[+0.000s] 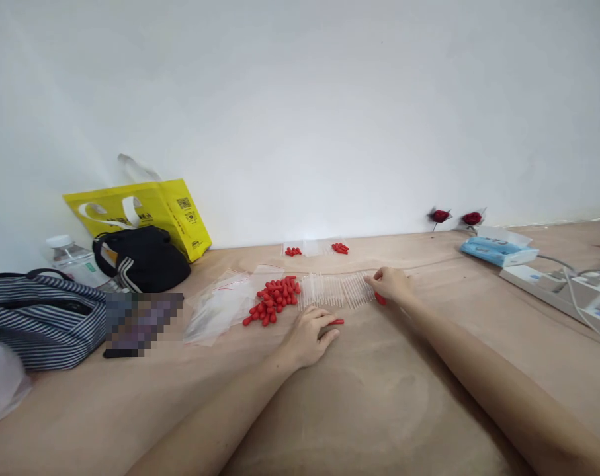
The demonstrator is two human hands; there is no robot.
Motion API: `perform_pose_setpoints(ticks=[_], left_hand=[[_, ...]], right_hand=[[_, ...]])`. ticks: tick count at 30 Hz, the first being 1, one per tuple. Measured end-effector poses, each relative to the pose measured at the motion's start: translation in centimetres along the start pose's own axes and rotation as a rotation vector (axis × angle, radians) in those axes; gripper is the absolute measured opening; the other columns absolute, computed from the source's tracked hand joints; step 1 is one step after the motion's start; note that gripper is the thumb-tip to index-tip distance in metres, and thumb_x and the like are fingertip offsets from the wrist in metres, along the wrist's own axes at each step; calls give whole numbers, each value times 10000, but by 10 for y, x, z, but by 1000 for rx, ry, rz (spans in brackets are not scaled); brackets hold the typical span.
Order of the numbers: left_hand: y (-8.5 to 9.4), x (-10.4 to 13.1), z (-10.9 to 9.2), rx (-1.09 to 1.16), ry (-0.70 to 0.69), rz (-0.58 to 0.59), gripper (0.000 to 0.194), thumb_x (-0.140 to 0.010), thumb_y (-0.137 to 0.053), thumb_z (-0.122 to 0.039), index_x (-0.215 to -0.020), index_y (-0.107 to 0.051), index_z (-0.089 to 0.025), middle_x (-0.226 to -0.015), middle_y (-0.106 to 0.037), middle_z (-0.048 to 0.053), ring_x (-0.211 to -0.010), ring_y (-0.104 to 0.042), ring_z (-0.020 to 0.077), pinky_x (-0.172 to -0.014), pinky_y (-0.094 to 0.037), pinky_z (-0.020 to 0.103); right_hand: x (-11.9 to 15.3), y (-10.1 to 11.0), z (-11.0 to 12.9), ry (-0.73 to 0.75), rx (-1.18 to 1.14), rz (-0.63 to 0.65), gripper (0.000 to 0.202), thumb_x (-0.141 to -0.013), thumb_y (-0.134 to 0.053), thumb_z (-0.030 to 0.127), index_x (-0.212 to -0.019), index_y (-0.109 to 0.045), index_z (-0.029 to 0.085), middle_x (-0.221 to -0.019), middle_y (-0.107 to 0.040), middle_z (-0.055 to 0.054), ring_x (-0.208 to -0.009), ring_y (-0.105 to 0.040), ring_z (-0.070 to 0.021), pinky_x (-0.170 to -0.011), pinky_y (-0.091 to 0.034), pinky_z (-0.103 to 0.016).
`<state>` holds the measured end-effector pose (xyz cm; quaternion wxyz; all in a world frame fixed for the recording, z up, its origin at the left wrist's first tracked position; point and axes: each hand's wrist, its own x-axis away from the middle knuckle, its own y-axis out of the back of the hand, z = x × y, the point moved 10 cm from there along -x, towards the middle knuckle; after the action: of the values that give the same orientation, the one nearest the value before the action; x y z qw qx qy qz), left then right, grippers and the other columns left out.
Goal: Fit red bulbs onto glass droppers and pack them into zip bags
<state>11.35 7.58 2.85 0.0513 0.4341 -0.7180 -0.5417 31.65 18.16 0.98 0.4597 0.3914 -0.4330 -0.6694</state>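
My left hand rests on the table with its fingers curled, and a red rubber bulb sticks out from under the index finger. Above it lies a row of thin clear tubes, side by side. My right hand is at the row's right end, thumb and fingertips pinched on a tube there, though the fingers partly hide it. Another red bulb shows below the right fingers; whether they hold it is unclear. Left of the tubes is a loose pile of red bulbs.
Clear zip bags lie left of the pile. Two small bags of red bulbs lie by the wall. At left are a yellow bag, black pouch, bottle and striped bag. At right are roses, a tissue pack and a power strip.
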Motion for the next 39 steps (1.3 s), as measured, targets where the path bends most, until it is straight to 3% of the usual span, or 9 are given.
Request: perform_pose_setpoints(ticks=[4, 10, 13, 16, 18, 21, 26, 30, 39], left_hand=[[2, 0, 2, 29, 11, -25, 142, -818, -494, -183, -887, -617, -200, -848, -636, 23, -836, -548, 173, -779, -424, 315], [3, 2, 4, -20, 38, -25, 190, -796, -476, -139, -945, -585, -183, -864, -609, 41, -835, -543, 183, -760, -426, 318], [4, 3, 5, -36, 34, -37, 271, -781, -451, -102, -1005, -578, -186, -847, -588, 45, -814, -540, 179, -747, -429, 308], [3, 3, 5, -30, 33, -26, 236, -788, -441, -108, -926, -615, -188, -826, -574, 43, -791, -535, 171, -731, -432, 294], [2, 3, 7, -26, 46, -27, 199, -802, -457, -146, -890, -630, -186, -830, -571, 45, -787, -533, 171, -731, -433, 297], [3, 1, 10, -26, 73, -53, 199, -807, -490, -191, -953, -626, -191, -891, -573, 54, -834, -529, 183, -768, -432, 322], [1, 0, 10, -51, 81, -65, 171, -818, -487, -180, -863, -651, -183, -907, -589, 52, -874, -525, 190, -799, -422, 333], [8, 1, 10, -71, 92, -108, 171, -843, -446, -176, -839, -617, -176, -862, -616, 39, -846, -527, 192, -771, -414, 336], [9, 4, 18, -51, 121, -110, 164, -875, -394, -212, -904, -552, -183, -878, -625, 28, -838, -547, 190, -734, -404, 319]], right_hand=[[-4, -13, 4, -2, 5, 69, 357, -729, -451, 469, -597, -654, 207, -649, -647, -96, -808, -594, -275, -734, -385, -421], [-9, -19, 5, -37, 31, 62, 278, -709, -482, 376, -664, -660, 167, -761, -660, -133, -804, -603, -274, -684, -403, -379], [-9, -13, 8, -32, 42, 33, 268, -724, -462, 348, -666, -646, 162, -776, -658, -139, -812, -596, -276, -712, -384, -399], [-4, 2, 10, -14, 43, -34, 291, -776, -400, 343, -751, -623, 159, -828, -650, -140, -879, -564, -286, -770, -339, -438], [5, 15, 17, 79, -19, -122, 290, -811, -360, 340, -844, -585, 160, -860, -641, -126, -880, -554, -265, -782, -328, -421], [40, 25, 38, 412, -216, -212, 256, -846, -332, 331, -863, -537, 179, -810, -634, -86, -755, -559, -200, -737, -351, -338], [112, 5, 65, 808, -287, -124, 219, -862, -357, 280, -914, -555, 203, -836, -628, -53, -756, -549, -163, -748, -350, -309], [135, 4, 79, 903, -282, -153, 251, -866, -364, 246, -983, -577, 185, -800, -621, -59, -729, -538, -155, -748, -338, -319], [142, 14, 83, 911, -332, -250, 229, -845, -409, 218, -966, -602, 191, -719, -606, -33, -648, -490, -137, -718, -316, -311]])
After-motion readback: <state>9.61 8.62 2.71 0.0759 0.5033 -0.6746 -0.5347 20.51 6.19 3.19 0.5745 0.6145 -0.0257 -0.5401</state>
